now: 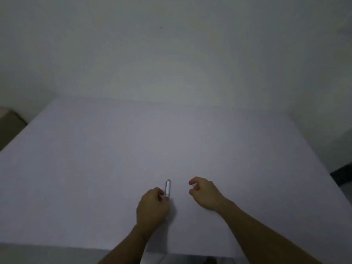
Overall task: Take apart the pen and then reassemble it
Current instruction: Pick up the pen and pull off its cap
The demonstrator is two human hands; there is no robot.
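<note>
A white pen [168, 188] with a clip points away from me over the near middle of the white table [114, 159]. My left hand [152, 208] is closed around its lower end, so only the upper part of the pen shows above the fingers. My right hand [205, 193] hovers a short way to the right of the pen, fingers curled and apart, holding nothing. The picture is dim and blurred, so the pen's small parts cannot be made out.
A pale wall [171, 54] rises behind the table's far edge. A brownish object [9, 124] sits off the table's left side, and a dark floor strip [342, 176] shows at the right. The table's near edge runs just below my forearms.
</note>
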